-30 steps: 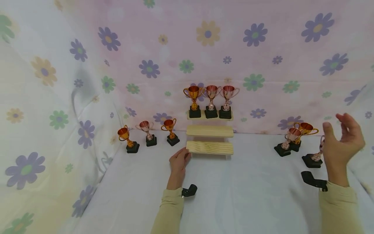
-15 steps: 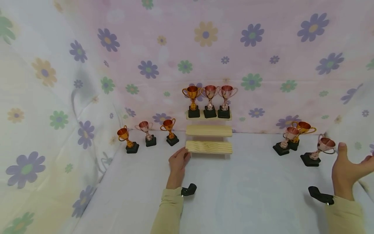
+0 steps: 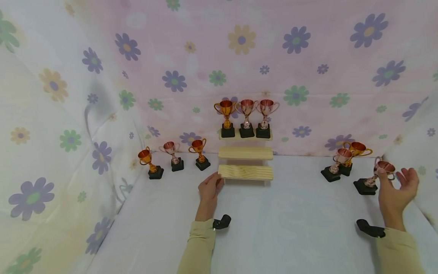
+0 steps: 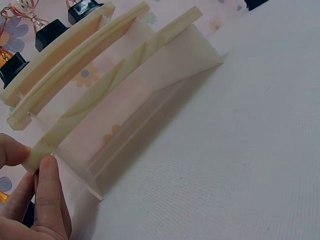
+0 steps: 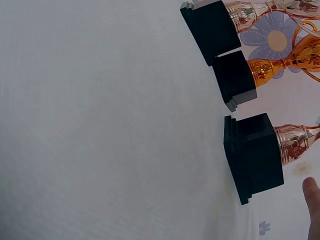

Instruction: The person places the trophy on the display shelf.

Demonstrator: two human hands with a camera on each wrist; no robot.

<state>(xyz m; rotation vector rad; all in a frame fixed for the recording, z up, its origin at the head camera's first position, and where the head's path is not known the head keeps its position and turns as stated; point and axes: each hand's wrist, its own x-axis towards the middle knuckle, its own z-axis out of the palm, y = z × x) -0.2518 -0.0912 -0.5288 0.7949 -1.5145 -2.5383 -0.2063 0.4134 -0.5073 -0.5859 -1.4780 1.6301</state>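
My left hand (image 3: 209,194) pinches the left end of the lowest step of a three-tier wooden display stand (image 3: 245,172), thumb on one face and fingers on the other, as the left wrist view shows. My right hand (image 3: 397,196) is beside a rose-gold trophy cup (image 3: 369,182) at the far right, its thumb overlapping the cup in the head view. The fingers are spread around the cup's right side without closing; contact cannot be made out. In the right wrist view only a thumb (image 5: 311,200) shows, apart from the trophy's black base (image 5: 255,155).
Another rose-gold trophy (image 3: 332,171) and a gold trophy (image 3: 357,149) stand close together at right. Three trophies line the stand's top step, one gold trophy (image 3: 227,118) leftmost. Left of the stand are two gold trophies and a rose-gold trophy (image 3: 173,156). Flowered cloth (image 3: 243,76) hangs behind.
My right hand first swings outward and down, away from the rightmost trophy, then returns left to its cup. The left hand keeps its place on the stand.
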